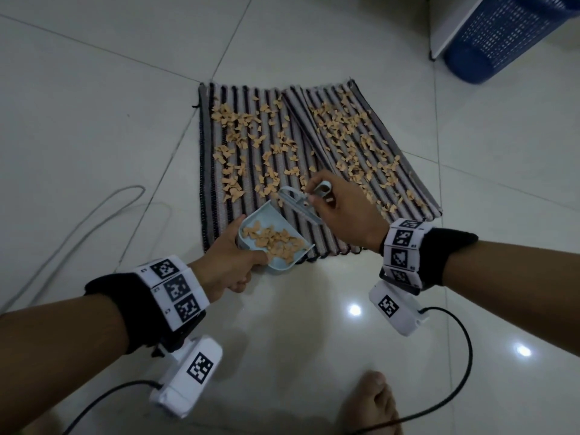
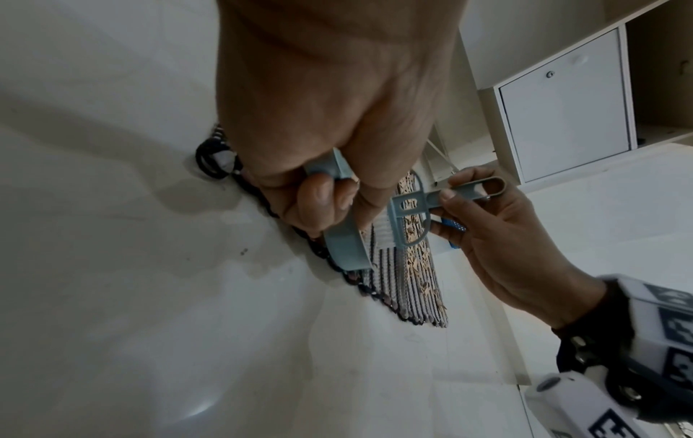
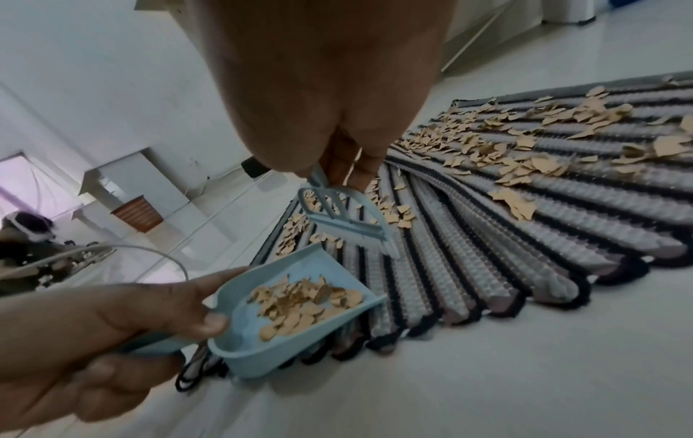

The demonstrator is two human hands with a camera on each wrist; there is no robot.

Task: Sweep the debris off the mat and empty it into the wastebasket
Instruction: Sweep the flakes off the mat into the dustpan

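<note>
left hand point(image 1: 229, 262): nearest; grips dustpan point(image 1: 276, 243) handle at mat's near edge
right hand point(image 1: 342, 208): pinches small brush point(image 1: 298, 205) handle, bristles just beyond pan's open edge
progress: early; one small load in pan, near strip swept, nothing emptied yet
debris point(image 1: 251, 133): tan flakes, thin, scattered across most of striped mat point(image 1: 314, 233)
wastebasket point(image 1: 502, 36): blue mesh, far right, well apart
</note>
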